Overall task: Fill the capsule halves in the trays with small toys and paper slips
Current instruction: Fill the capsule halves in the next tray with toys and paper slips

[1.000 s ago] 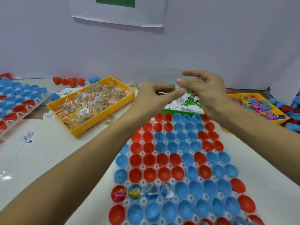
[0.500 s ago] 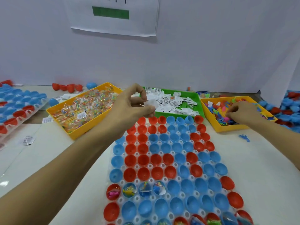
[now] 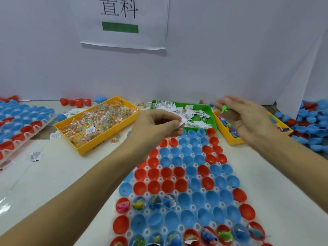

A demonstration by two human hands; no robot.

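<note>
Above white table (image 3: pixel 53 174): left hand (image 3: pixel 156 125) pinching paper slip (image 3: pixel 182 120); right hand (image 3: pixel 248 118) gripping upright green toy (image 3: pixel 224 109).

Both forearms reach forward, raised — the left hand (image 3: pixel 156 124) with fingers curled in a pinch, the right hand (image 3: pixel 248 118) blurred, fingers bent round something small.

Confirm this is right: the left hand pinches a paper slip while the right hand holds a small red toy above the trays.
Not quite: the head view shows the toy in the right hand is green, not red. The left hand does pinch a paper slip.
</note>
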